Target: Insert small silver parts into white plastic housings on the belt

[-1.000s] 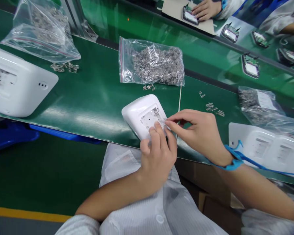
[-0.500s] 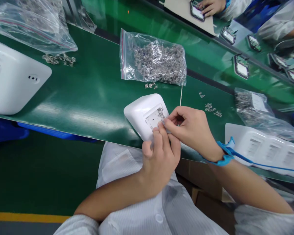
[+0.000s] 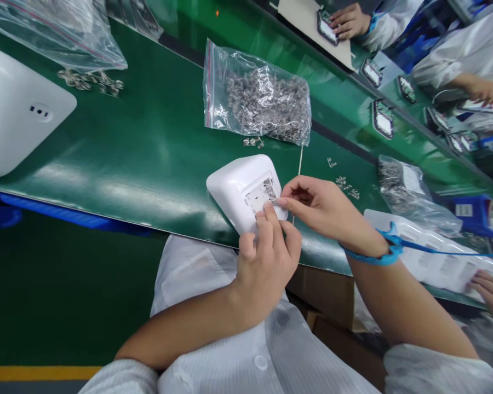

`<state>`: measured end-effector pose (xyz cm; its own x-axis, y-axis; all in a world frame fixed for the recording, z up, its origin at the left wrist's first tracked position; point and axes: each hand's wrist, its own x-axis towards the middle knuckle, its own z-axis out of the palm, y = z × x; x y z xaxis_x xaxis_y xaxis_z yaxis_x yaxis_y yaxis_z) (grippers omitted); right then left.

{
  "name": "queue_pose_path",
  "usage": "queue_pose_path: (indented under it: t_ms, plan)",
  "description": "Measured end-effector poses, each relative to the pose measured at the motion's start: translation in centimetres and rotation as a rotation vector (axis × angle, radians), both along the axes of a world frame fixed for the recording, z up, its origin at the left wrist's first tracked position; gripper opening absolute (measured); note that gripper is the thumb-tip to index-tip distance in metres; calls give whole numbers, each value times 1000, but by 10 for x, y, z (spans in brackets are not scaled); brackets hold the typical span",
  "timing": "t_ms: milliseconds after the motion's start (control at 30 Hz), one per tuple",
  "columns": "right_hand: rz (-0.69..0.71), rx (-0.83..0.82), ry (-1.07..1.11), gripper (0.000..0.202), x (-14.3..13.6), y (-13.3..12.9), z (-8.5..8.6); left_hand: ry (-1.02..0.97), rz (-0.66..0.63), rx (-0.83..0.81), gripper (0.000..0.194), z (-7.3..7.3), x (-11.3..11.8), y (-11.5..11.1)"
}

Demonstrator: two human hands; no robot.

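Note:
A white plastic housing (image 3: 230, 186) lies tilted near the table's front edge, its recessed compartment facing up. Shiny metal spring contacts (image 3: 268, 187) sit along the compartment's right side. My left hand (image 3: 269, 257) grips the housing's near side, fingertips pressing at the compartment's lower edge. Thumb and forefinger of my right hand (image 3: 318, 208) pinch a small metal spring contact at the compartment's right edge; the fingertips mostly hide it. Just beyond the housing, a few loose contacts (image 3: 252, 142) lie before a clear zip bag (image 3: 267, 101) full of contacts.
At left are another white housing (image 3: 20, 120), loose contacts (image 3: 90, 82) and a bag (image 3: 74, 33). More contacts (image 3: 347, 187), a bag (image 3: 406, 180) and a row of white housings (image 3: 411, 246) lie right. A blue strap (image 3: 378, 257) circles my right wrist. Co-workers' hands (image 3: 349, 22) work beyond.
My right hand has drawn slightly back from the left fingertips, uncovering more of the metal contacts. The view has shifted, and another person's hand now shows at the right-hand housings.

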<state>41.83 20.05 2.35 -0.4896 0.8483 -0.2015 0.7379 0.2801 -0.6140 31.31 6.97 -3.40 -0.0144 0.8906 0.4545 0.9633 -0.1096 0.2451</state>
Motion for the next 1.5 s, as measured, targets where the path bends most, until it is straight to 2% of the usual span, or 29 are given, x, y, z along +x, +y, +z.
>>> queue_pose_path:
  t_ms: [233,400,667,833,967,1067,1133,1200,1267,1333,1400,1500]
  plan:
    - [113,-101,-82,30,-6,22,18,-40,-28,-48,23,0,-2,-2]
    - [202,-214,-158,34,-14,36,27,73,8,26,16,0,-2,-2]
    - [213,-244,-168,26,-14,42,26,9,-34,-18,18,2,-5,-1]
    - [243,-142,-224,18,-21,40,22,-27,-70,-73,21,6,-8,-1]
    - [167,37,-302,26,-27,34,23,5,-81,-75,24,7,-9,-1]
    - [142,-120,-128,20,-13,32,16,65,-45,-36,23,6,-7,-1]
    - [39,-198,107,20,4,28,-1,78,-19,-9,20,6,-7,-2]
    - [-176,-67,320,23,18,19,-26,90,-1,7,17,6,-11,-3]
    - [-348,121,395,21,26,4,-51,124,3,-2,18,7,-21,-6]
    - [-367,197,388,18,28,-11,-65,166,4,-21,20,9,-36,-10]
    - [-309,296,348,15,33,-25,-64,192,16,-49,22,13,-55,-13]
    - [-353,695,177,14,59,-41,-52,183,53,-96,27,20,-88,-16]
